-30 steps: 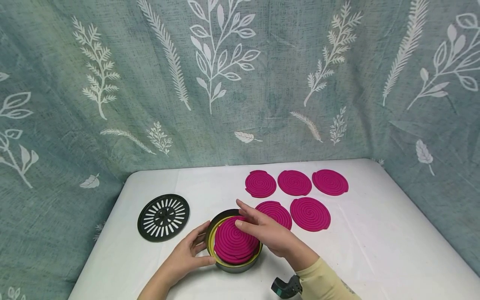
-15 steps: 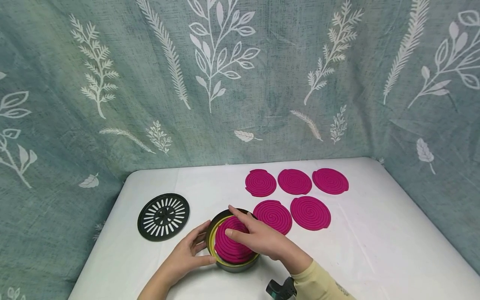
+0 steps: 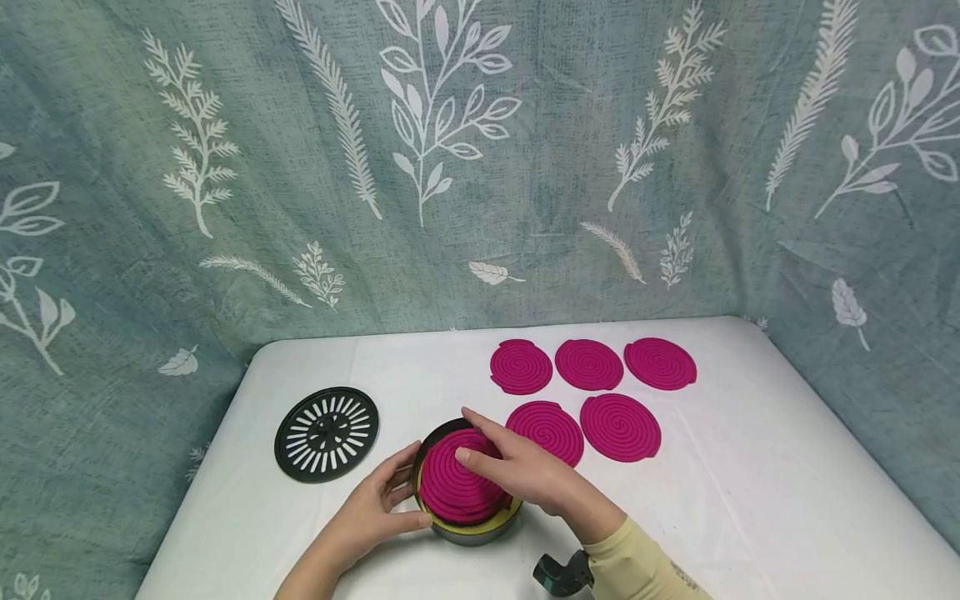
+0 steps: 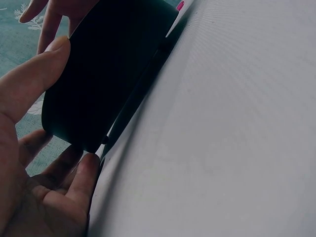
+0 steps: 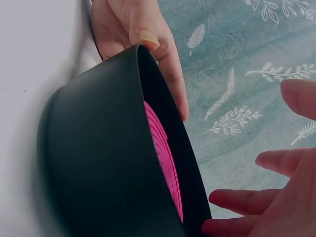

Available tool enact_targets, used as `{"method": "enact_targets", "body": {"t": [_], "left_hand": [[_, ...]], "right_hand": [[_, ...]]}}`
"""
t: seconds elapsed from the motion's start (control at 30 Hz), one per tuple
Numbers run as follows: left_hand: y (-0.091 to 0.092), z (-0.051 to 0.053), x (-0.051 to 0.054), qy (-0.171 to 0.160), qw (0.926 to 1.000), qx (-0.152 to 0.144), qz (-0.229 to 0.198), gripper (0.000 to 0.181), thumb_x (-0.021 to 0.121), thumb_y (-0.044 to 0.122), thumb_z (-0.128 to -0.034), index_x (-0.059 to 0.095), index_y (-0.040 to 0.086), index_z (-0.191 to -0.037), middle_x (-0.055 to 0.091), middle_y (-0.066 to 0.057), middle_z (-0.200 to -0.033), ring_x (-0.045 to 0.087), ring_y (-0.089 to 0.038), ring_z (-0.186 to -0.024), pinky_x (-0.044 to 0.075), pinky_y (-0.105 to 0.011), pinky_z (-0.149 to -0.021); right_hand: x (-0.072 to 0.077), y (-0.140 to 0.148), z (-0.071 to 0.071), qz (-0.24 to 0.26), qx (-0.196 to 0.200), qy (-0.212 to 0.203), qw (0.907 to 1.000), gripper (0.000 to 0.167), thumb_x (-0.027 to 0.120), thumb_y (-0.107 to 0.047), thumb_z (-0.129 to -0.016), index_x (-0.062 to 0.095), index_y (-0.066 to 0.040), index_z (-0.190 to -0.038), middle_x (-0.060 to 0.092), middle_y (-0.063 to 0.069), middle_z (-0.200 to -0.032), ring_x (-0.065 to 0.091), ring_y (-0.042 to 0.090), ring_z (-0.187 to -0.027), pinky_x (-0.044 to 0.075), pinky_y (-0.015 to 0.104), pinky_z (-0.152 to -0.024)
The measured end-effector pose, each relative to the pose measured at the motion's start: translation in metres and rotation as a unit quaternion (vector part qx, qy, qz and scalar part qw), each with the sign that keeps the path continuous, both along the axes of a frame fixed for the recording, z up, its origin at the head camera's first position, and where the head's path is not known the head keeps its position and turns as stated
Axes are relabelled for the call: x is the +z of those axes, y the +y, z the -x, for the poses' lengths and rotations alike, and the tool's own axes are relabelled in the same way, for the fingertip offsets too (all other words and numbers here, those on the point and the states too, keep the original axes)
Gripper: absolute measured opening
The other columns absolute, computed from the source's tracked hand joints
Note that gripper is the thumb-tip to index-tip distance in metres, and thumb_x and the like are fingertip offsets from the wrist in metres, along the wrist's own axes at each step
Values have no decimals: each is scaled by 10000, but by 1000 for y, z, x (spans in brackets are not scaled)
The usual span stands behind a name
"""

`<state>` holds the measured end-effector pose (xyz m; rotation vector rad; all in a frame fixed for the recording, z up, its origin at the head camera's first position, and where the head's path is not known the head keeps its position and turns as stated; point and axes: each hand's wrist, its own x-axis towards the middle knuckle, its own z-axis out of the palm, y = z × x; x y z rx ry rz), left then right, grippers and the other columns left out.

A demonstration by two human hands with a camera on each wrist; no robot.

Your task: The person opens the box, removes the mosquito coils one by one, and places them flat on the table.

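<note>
Coaster (image 3: 453, 487), magenta, spirally ribbed, lies in a black tub (image 5: 103, 143) gripped by left hand (image 3: 375, 507), right hand (image 3: 528, 472) spread, contact unclear.

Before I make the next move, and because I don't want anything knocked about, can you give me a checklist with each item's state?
1. Left hand gripping the dark container: ok.
2. Pink spiral mat inside that container: ok.
3. Mat lying fully level: cannot tell.
4. Right hand clear of the container: not ok, it reaches over it.
5. Slotted black disc apart from both hands: ok.
6. Loose pink mats put away: not ok, five lie on the table.
</note>
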<state>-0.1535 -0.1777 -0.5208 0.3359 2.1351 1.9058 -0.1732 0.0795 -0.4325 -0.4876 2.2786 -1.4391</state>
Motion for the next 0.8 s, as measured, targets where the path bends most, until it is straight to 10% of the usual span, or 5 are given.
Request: {"method": "enact_targets", "body": {"t": [0.8], "left_hand": [[-1,0,0,-15,10000,-39,-19,986,912,130,-687,382,190,-1516,397,-87,-1519,417,-272,-1367,422,-230,-1088]], "right_hand": [[-1,22,1,1169,-353,-658,9903,657,605,-432,-972,338,-259,-1547,344,156,-1546,279,343,-1435,278,589,-1170]]}}
